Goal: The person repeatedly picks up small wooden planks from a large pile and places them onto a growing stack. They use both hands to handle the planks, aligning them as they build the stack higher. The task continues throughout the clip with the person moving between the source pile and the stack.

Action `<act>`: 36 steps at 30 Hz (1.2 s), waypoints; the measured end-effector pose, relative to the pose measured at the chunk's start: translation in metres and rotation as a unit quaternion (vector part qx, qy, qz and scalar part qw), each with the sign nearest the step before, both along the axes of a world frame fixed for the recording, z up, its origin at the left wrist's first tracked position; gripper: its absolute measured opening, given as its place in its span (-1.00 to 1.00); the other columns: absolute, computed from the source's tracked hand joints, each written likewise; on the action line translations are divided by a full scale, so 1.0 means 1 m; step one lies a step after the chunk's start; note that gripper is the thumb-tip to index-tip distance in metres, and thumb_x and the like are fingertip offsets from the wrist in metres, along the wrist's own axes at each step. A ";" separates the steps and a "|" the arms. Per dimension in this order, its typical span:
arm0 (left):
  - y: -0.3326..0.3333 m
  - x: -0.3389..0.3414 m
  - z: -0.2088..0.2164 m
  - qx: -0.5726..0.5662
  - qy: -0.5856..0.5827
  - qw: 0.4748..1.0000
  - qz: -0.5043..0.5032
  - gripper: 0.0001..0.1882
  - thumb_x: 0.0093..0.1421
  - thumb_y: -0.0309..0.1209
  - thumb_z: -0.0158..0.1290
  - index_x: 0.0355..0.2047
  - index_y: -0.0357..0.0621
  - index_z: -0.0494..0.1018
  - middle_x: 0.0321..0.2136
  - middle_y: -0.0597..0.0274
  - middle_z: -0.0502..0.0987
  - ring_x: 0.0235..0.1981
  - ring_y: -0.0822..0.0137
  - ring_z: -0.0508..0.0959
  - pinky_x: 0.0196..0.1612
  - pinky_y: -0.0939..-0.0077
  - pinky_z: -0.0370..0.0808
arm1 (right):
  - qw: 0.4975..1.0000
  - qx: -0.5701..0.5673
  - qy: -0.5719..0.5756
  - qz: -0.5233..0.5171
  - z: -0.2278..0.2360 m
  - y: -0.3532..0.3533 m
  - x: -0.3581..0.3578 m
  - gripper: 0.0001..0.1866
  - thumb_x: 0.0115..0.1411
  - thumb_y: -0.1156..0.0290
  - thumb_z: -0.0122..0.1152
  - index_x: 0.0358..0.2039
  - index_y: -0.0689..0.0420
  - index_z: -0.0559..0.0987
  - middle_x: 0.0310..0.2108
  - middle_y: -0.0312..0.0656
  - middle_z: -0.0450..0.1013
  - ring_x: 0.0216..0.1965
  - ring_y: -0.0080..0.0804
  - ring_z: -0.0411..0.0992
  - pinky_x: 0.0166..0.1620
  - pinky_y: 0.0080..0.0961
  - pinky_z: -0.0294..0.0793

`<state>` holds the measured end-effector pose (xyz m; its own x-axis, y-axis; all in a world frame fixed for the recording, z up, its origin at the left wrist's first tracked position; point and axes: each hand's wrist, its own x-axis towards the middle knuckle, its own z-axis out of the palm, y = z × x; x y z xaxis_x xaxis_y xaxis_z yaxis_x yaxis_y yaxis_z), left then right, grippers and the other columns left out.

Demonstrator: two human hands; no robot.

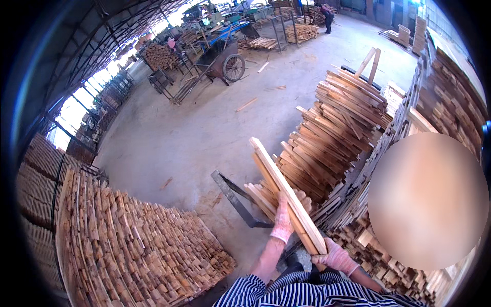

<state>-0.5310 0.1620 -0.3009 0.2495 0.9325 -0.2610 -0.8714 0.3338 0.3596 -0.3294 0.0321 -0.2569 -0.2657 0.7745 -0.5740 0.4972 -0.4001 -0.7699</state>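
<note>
Two or so long pale wooden strips (286,192) lie together in my hands, slanting from my body up and away to the left. My left hand (283,222), in a pinkish work glove, wraps around them near the middle, its fingertips showing on their right side. At the near end my right hand (335,257), gloved alike, grips the strips. Just beyond my left hand, shorter loose strips (262,201) rest beside a dark metal frame (238,202). A long heap of wooden strips (327,135) stretches away ahead on the right.
A tall stack of wood pieces (138,240) stands at near left. Along the right runs another wood stack (394,266), partly hidden by a blurred oval. A two-wheeled cart (217,64) stands farther off on the concrete floor (169,133). A person (328,19) is far back.
</note>
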 end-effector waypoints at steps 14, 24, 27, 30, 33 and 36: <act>-0.004 0.045 0.133 0.114 0.037 0.989 -0.083 -0.39 0.21 0.22 0.12 0.01 0.04 0.38 -0.21 0.22 0.54 -0.27 0.18 0.57 -0.17 0.22 0.58 | 0.996 0.021 -0.085 -0.016 0.082 -0.049 0.024 -0.07 -0.05 -0.20 0.48 0.13 0.21 0.35 -0.06 0.19 0.53 0.03 0.07 0.51 0.06 -0.17 0.49; -0.006 0.095 0.176 0.187 -0.020 0.972 -0.144 -0.36 0.15 0.24 0.17 0.04 0.10 0.40 -0.19 0.23 0.54 -0.17 0.12 0.57 -0.11 0.17 0.54 | 0.990 0.020 -0.132 -0.049 0.103 -0.106 0.061 -0.19 0.05 -0.23 0.38 0.10 0.07 0.35 -0.16 0.12 0.57 -0.05 0.06 0.55 -0.03 -0.11 0.52; -0.030 0.136 0.192 0.192 -0.064 0.963 -0.178 -0.33 0.18 0.22 0.15 0.08 0.02 0.40 -0.14 0.20 0.55 -0.13 0.12 0.57 -0.03 0.16 0.54 | 0.986 0.037 -0.150 -0.066 0.111 -0.128 0.090 -0.27 0.09 -0.15 0.36 0.02 0.17 0.37 -0.20 0.12 0.58 -0.11 0.00 0.57 -0.09 -0.13 0.55; -0.071 0.185 0.203 0.244 -0.126 0.941 -0.198 -0.31 0.24 0.24 0.06 0.11 -0.07 0.38 -0.08 0.16 0.56 -0.12 0.13 0.59 0.02 0.12 0.59 | 0.952 0.232 -0.086 -0.182 0.130 -0.157 0.119 0.01 0.00 -0.11 0.43 0.31 0.19 0.22 0.05 0.12 0.47 0.08 -0.02 0.49 0.11 -0.24 0.49; -0.138 0.252 0.224 0.307 -0.088 0.933 -0.165 -0.27 0.27 0.24 0.03 0.19 -0.07 0.31 -0.02 0.12 0.54 -0.03 0.09 0.57 0.12 0.06 0.55 | 0.893 0.348 -0.116 -0.261 0.181 -0.177 0.150 -0.06 0.05 0.05 0.41 0.37 0.04 0.18 0.12 0.05 0.39 0.10 0.02 0.45 0.13 -0.19 0.47; -0.196 0.305 0.237 0.385 -0.008 0.908 -0.165 -0.07 0.25 0.30 -0.01 0.39 -0.05 0.03 0.18 0.01 0.42 0.22 -0.01 0.43 0.27 0.02 0.43 | 0.857 0.382 -0.185 -0.291 0.216 -0.207 0.181 -0.08 0.12 0.08 0.38 0.40 0.10 0.17 0.08 0.03 0.40 0.08 -0.03 0.44 0.10 -0.21 0.47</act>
<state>-0.2258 -0.0338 -0.0641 0.5462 0.7115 0.4421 -0.7770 0.2331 0.5847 -0.1481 -0.1752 -0.0411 0.3853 0.9014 0.1976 0.6511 -0.1137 -0.7504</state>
